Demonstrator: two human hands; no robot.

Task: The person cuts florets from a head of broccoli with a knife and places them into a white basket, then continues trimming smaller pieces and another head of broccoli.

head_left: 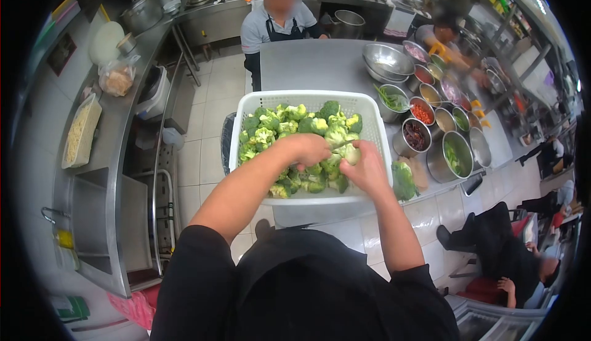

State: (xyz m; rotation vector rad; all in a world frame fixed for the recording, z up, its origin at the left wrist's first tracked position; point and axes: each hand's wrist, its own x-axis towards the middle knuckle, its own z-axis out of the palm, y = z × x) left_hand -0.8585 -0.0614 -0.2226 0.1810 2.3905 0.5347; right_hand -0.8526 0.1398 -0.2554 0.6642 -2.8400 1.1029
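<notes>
A white plastic basket (385,150) holds many cut broccoli florets (265,134). Over its right half, my right hand (367,167) grips a broccoli head (349,153) with the pale stem side showing. My left hand (312,150) is closed right beside that piece, fingers curled toward it. A thin dark shape shows at its fingertips, too small to name. More florets (314,184) lie under and in front of both hands. Outside the basket's right side, another broccoli head (403,179) rests on the steel table (308,64).
Right of the basket stand steel bowls (388,60) and pots of chopped red peppers (422,112), dried chilies (414,135) and greens (452,159). A person (277,17) is across the table; another (440,36) works at far right. A steel counter with a sink (104,218) runs along the left.
</notes>
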